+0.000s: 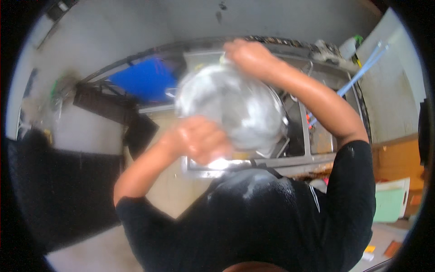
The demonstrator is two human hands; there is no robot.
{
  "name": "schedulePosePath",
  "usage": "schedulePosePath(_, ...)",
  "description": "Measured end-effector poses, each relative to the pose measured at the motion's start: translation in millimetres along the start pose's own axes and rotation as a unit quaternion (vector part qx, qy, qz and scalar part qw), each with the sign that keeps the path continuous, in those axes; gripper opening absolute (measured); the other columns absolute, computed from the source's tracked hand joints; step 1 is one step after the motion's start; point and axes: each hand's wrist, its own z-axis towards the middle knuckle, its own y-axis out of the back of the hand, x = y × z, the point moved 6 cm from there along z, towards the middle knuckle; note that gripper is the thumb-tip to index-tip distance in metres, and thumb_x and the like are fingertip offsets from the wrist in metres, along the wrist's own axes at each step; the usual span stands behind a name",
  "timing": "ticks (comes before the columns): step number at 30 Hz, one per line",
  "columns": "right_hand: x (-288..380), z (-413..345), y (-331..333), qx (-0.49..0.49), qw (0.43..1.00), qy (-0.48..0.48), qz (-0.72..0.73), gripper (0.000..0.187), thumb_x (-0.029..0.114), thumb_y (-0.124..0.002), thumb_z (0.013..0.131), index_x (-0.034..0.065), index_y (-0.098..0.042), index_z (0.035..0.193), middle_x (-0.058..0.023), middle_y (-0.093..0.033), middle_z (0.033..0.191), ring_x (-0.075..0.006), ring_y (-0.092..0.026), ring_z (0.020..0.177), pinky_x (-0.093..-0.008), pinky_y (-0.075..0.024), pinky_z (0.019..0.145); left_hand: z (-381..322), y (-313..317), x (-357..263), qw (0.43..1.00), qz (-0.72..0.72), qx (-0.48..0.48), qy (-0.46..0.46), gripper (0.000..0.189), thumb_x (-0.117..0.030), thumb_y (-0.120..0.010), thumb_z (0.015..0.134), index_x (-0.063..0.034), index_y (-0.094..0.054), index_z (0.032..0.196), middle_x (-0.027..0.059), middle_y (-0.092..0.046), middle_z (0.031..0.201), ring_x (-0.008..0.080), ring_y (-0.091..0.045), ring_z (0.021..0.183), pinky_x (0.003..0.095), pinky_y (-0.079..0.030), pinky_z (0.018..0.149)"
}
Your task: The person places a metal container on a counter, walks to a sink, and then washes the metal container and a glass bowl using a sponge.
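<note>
A large round silver metal pot point(234, 102), blurred and shiny, is tilted over a metal sink counter point(292, 163). Whether its inside or its underside faces me is unclear. My left hand point(204, 139), wet and curled, grips the near left edge of the pot. At the far rim is my right hand point(251, 57), its fingers bent downward. A small pale yellowish thing point(223, 60) shows beside those fingers, too blurred to name; I cannot tell whether they hold it. Pale wet marks streak the front of my black shirt point(251, 217).
A blue panel point(146, 80) lies left of the pot. Long light-blue sticks point(363, 74) lean at the right. A green cutting board point(389, 205) is at lower right. Walls close in the back and right; a dark cabinet-like block point(68, 190) stands left.
</note>
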Motion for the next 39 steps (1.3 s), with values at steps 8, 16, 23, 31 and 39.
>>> schedulePosePath(8, -112.0, -176.3, -142.5, 0.039, 0.866, -0.428, 0.256, 0.064, 0.033, -0.075, 0.087, -0.0074, -0.060, 0.134, -0.0247, -0.068, 0.128, -0.0377, -0.068, 0.110, -0.0453, -0.0535, 0.097, -187.8, -14.6, -8.2, 0.866, 0.040, -0.071, 0.492, 0.022, -0.015, -0.065, 0.101, -0.0032, -0.062, 0.082, 0.0030, -0.060, 0.072, 0.0170, -0.055, 0.059, 0.0316, -0.043, 0.052)
schedulePosePath(16, 1.5, -362.4, -336.2, 0.089, 0.464, -0.647, 0.599, 0.036, 0.027, -0.066, 0.099, 0.0041, -0.065, 0.127, -0.0112, -0.073, 0.119, -0.0130, -0.069, 0.089, -0.0240, -0.0531, 0.067, -449.9, -186.8, -87.4, 0.229, -0.348, -0.433, 0.799, 0.065, -0.053, -0.044, 0.109, -0.0003, -0.047, 0.148, 0.0143, -0.056, 0.146, 0.0315, -0.058, 0.129, 0.0489, -0.048, 0.110)
schedulePosePath(23, -0.7, -278.1, -323.1, -0.029, 0.495, -0.633, 0.595, 0.048, 0.033, -0.068, 0.098, 0.0017, -0.060, 0.133, -0.0132, -0.073, 0.122, -0.0216, -0.067, 0.110, -0.0368, -0.0568, 0.087, -500.9, -231.9, -86.9, 0.247, -0.251, -0.258, 0.899, 0.063, -0.050, -0.050, 0.108, -0.0001, -0.047, 0.147, 0.0141, -0.059, 0.141, 0.0268, -0.060, 0.124, 0.0404, -0.047, 0.108)
schedulePosePath(31, -45.3, 90.7, -343.1, 0.059, 0.943, -0.261, 0.198, 0.045, 0.040, -0.066, 0.097, 0.0044, -0.070, 0.123, -0.0194, -0.069, 0.121, -0.0392, -0.063, 0.118, -0.0491, -0.0513, 0.098, -508.7, -177.7, -101.3, 0.401, 0.056, -0.070, 0.912, 0.032, -0.027, -0.065, 0.103, 0.0015, -0.055, 0.115, 0.0080, -0.062, 0.098, 0.0208, -0.060, 0.090, 0.0348, -0.049, 0.089)
schedulePosePath(39, -99.6, 149.4, -586.3, 0.297, 0.897, -0.275, 0.177, 0.054, 0.034, -0.075, 0.089, 0.0074, -0.068, 0.136, -0.0161, -0.064, 0.142, -0.0330, -0.061, 0.131, -0.0463, -0.0498, 0.106, -480.4, -144.8, -105.9, 0.411, 0.087, -0.023, 0.907, 0.038, -0.021, -0.064, 0.102, 0.0023, -0.050, 0.129, 0.0198, -0.054, 0.129, 0.0294, -0.052, 0.123, 0.0448, -0.044, 0.104)
